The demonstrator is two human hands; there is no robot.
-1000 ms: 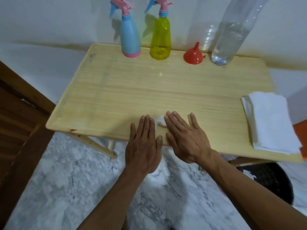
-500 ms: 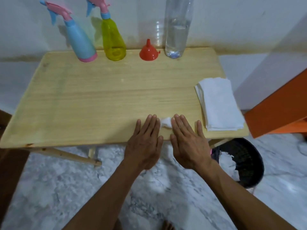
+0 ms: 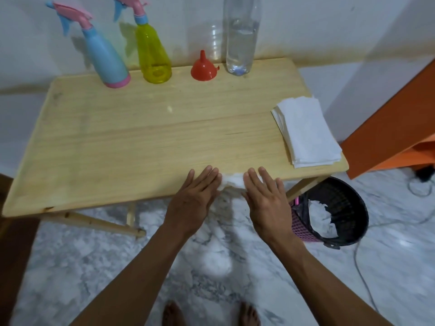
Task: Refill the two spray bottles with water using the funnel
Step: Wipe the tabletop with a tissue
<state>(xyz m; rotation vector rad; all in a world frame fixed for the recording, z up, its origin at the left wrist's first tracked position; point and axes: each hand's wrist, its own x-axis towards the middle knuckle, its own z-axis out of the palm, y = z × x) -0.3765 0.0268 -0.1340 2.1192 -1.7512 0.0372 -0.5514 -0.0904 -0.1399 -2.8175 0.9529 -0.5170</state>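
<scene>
A blue spray bottle (image 3: 106,60) and a yellow spray bottle (image 3: 151,52), both with pink triggers, stand at the back of the wooden table (image 3: 141,132). A red funnel (image 3: 203,68) sits upside down beside a clear water bottle (image 3: 240,38) that is partly full. My left hand (image 3: 194,198) and my right hand (image 3: 266,198) lie flat with straight fingers at the table's front edge. A crumpled white tissue (image 3: 231,181) sits between them, touching both.
A stack of folded white tissues (image 3: 306,131) lies at the table's right edge. A black-lined waste basket (image 3: 336,208) with used tissue stands on the marble floor at the right. An orange cabinet (image 3: 395,128) is further right. My bare feet show below.
My hands have drawn back to the table's front edge with the tissue between them and spread slightly apart. The view has shifted, showing the basket and the floor.
</scene>
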